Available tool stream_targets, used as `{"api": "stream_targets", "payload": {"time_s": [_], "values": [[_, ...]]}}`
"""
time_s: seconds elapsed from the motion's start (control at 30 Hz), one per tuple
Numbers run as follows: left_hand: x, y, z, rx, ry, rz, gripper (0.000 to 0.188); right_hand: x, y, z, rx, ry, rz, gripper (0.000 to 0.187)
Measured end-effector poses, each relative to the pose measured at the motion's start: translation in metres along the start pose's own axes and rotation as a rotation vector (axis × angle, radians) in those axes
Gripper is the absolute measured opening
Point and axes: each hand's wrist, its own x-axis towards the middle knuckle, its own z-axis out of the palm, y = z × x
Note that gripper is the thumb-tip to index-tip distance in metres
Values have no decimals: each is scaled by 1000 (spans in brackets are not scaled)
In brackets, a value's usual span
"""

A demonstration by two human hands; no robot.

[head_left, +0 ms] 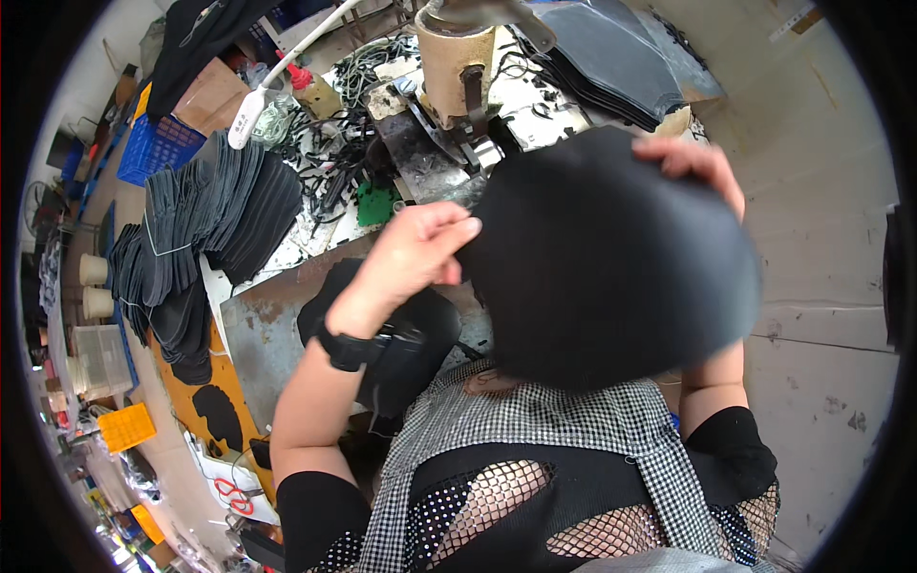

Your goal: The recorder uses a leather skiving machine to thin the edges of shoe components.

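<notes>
A large, smooth black sheet with a rounded outline, like leather (611, 277), is held up before my chest. My left hand (413, 250) pinches its left edge between thumb and fingers. My right hand (705, 167) grips the upper right edge, fingers on the near face; the rest of that hand is behind the sheet. Just beyond the sheet stands a cream bench machine (455, 72) with a metal presser part and a worn plate, partly covered by the sheet. Below my left wrist lie more black pieces (425, 329) near my lap.
Thin black trimmings (334, 181) litter the white tabletop around a green patch (378, 203). Bundled black cut pieces (215, 205) stand at the left, dark sheets (611, 57) at the far right. A white cable switch (248, 116) hangs near a blue basket (158, 150). Red-handled scissors (232, 496) lie lower left.
</notes>
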Motion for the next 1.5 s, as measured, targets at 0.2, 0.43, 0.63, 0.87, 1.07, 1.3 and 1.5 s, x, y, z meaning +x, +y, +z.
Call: {"api": "stream_targets", "payload": {"time_s": [0.2, 0.43, 0.63, 0.87, 1.07, 1.3, 1.5], "values": [[-7, 5, -58, -24, 42, 29, 13, -59, 5, 31, -212, -317, -396, 26], [23, 15, -63, 440, 160, 211, 20, -52, 9, 36, -317, -176, -327, 29], [-2, 36, -13, 467, -60, -189, 49, -11, -10, -9, -479, 2, -376, 23], [-17, 6, -32, -5, -141, -126, 23, -37, -21, 4, -540, -137, -401, 31], [-16, 9, -70, 52, -73, -103, 20, -72, 2, 16, -473, -292, -509, 29], [9, 22, -87, 398, -34, 140, 24, -63, -9, 35, -550, -264, -606, 26], [42, 42, -35, 708, 90, 239, 26, -21, -10, 1, -756, 53, -525, 36]]}}
